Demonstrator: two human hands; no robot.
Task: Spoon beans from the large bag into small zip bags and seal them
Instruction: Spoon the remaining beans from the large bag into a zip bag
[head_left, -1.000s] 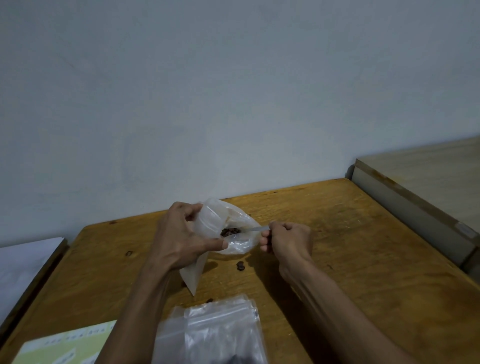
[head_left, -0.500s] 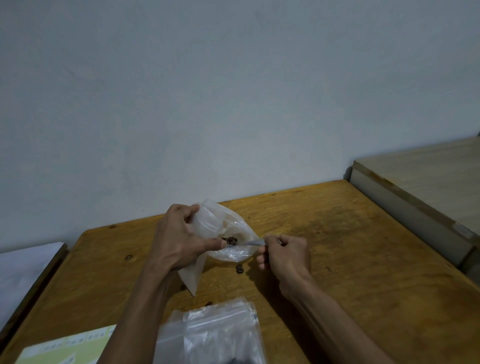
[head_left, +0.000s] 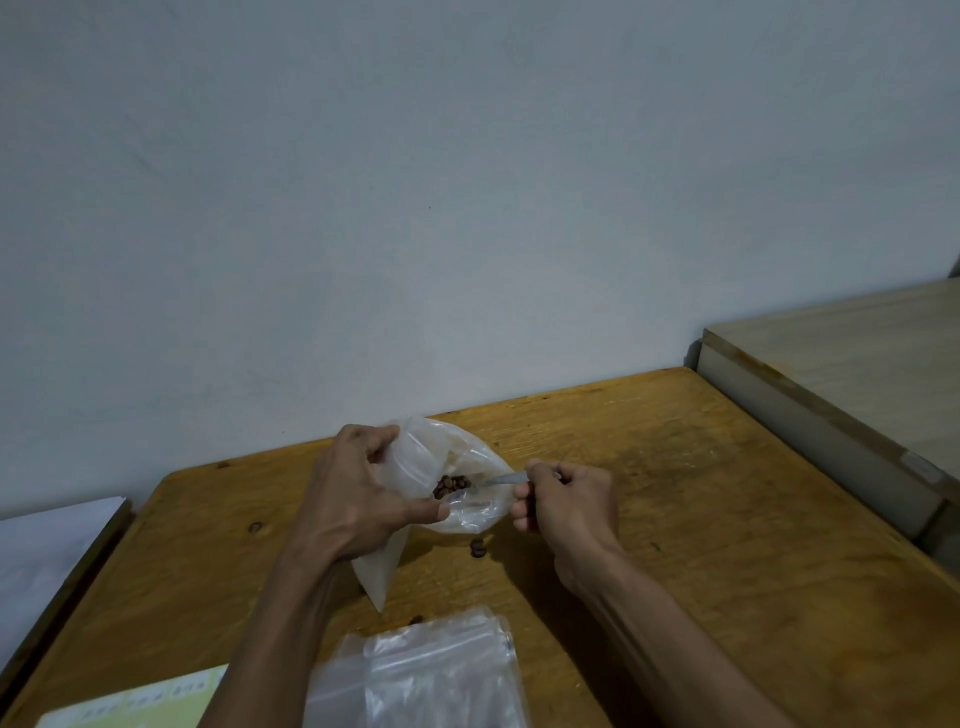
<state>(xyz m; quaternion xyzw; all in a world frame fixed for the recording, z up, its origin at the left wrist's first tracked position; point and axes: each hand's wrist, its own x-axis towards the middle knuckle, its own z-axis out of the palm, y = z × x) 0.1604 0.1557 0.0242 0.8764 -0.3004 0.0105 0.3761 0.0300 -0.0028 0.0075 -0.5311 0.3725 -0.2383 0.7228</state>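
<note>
My left hand (head_left: 363, 493) grips a small clear zip bag (head_left: 415, 467) above the wooden table (head_left: 701, 519) and holds its mouth wide. My right hand (head_left: 566, 499) is closed on the handle of a spoon (head_left: 496, 480). The spoon's bowl sits inside the bag's mouth with a heap of brown beans (head_left: 451, 486) on it. The bag's lower corner hangs down toward the table under my left wrist. A larger clear bag (head_left: 421, 675) lies at the near edge of the table, partly cut off by the frame.
Two loose beans (head_left: 477, 548) lie on the table under the small bag, and one more bean (head_left: 415, 620) lies near the larger bag. A printed sheet (head_left: 135, 701) sits at the near left. A pale wooden board (head_left: 831, 395) borders the table on the right.
The spoon tipped down and then rose again inside the bag's mouth, and it now carries a fuller heap of beans. Both hands stayed in nearly the same place.
</note>
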